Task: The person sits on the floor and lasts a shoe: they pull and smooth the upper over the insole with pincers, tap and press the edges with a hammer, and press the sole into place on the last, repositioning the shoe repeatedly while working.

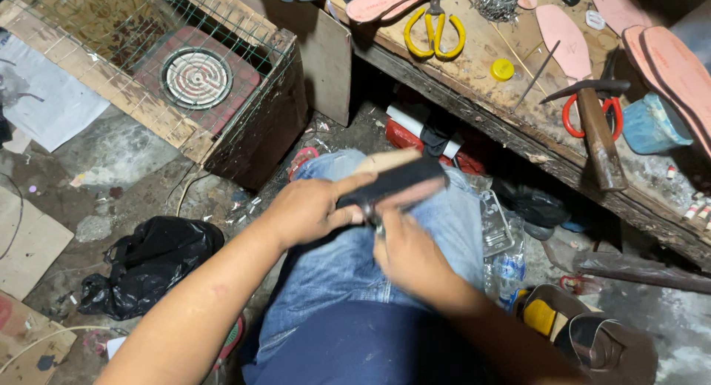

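A wire-meshed wooden box (244, 126) at ten o'clock holds one round coil burner (197, 78). The left hand (311, 209) is clamped around a dark shoe sole piece (396, 183) over the knee at centre. The right hand (407, 252), blurred, seems curled on something unseen. The workbench edge (518, 144) crowds in at two o'clock, bearing two scissors, yellow (435, 31) and red (589, 115).

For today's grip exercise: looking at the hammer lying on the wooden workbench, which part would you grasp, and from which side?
Grip the hammer by its wooden handle, near the lower end pointing toward the bench's front edge. Come from the front, where that end lies free; the metal head sits against the red-handled scissors, crowding that end.
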`<state>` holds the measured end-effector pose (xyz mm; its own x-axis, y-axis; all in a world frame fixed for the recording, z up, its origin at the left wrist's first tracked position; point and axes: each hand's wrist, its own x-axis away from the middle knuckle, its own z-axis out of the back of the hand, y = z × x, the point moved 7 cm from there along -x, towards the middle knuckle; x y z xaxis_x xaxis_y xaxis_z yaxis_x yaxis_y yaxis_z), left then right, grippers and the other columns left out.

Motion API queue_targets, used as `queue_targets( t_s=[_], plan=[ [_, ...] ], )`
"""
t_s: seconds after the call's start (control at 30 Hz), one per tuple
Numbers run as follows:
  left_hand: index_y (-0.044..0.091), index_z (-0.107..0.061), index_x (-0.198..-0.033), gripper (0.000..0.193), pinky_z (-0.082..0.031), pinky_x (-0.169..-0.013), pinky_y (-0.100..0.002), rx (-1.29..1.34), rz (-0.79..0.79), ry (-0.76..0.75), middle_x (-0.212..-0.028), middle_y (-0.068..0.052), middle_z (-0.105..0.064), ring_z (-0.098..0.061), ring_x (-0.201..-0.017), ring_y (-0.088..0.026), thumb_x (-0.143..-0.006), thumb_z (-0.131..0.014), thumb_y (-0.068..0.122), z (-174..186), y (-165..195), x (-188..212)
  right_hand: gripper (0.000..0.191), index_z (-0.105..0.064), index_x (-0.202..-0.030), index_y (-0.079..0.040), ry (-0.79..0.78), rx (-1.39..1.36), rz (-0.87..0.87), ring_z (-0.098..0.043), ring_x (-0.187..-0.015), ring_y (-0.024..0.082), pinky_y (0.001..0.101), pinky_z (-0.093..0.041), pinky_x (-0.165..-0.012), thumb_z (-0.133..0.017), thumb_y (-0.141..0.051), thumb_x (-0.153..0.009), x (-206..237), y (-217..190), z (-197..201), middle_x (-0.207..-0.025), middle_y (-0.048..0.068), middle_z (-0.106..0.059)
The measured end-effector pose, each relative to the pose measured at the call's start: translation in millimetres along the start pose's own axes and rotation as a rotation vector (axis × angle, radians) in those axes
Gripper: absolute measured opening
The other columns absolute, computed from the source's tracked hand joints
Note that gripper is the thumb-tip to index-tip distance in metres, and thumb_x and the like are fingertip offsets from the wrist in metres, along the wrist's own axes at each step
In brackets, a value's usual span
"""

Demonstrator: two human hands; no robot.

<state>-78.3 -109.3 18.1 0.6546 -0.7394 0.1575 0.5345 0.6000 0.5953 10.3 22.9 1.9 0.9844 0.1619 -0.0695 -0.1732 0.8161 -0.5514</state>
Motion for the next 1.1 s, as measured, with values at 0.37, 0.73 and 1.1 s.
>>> queue_targets(
  t_s=[0.37, 0.73, 1.1],
  plan=[
    [0.034, -0.055, -0.145, 0.045, -0.054, -0.075, -0.051, 0.044, 0.026, 0.148, -0.087, -0.016, -0.069, -0.068, -0.082, -0.039, -0.101, -0.051, 0.04, -12.5, 4.0, 6.1, 0.042, -0.052, -0.109, 0.008, -0.595, 0.014, -0.376, -0.067, -0.091, 0.048, 0.0532, -0.053, -0.086, -0.059, -0.029, -0.091, 1.6, 8.3, -12.6, -0.09, 0.03, -0.068],
    [0.032, -0.057, -0.143, 0.045, -0.054, -0.07, -0.051, -0.018, 0.003, 0.135, -0.083, -0.017, -0.067, -0.068, -0.078, -0.039, -0.098, -0.052, 0.041, -15.5, 7.7, 7.7, 0.037, -0.054, -0.117, 0.003, -0.304, -0.101, -0.278, -0.066, -0.095, 0.048, 0.0537, -0.051, -0.085, -0.06, -0.02, -0.089, 8.1, 32.8, 5.8, -0.1, 0.029, -0.069],
    [0.031, -0.058, -0.142, 0.046, -0.054, -0.079, -0.049, 0.1, -0.032, -0.027, -0.09, -0.014, -0.073, -0.07, -0.088, -0.037, -0.099, -0.048, 0.042, -9.7, -14.3, -12.8, 0.04, -0.047, -0.115, 0.004, -0.41, 0.037, -0.369, -0.068, -0.083, 0.047, 0.0545, -0.054, -0.077, -0.06, -0.023, -0.088, 5.8, 20.7, -11.2, -0.09, 0.028, -0.068]
  ],
)
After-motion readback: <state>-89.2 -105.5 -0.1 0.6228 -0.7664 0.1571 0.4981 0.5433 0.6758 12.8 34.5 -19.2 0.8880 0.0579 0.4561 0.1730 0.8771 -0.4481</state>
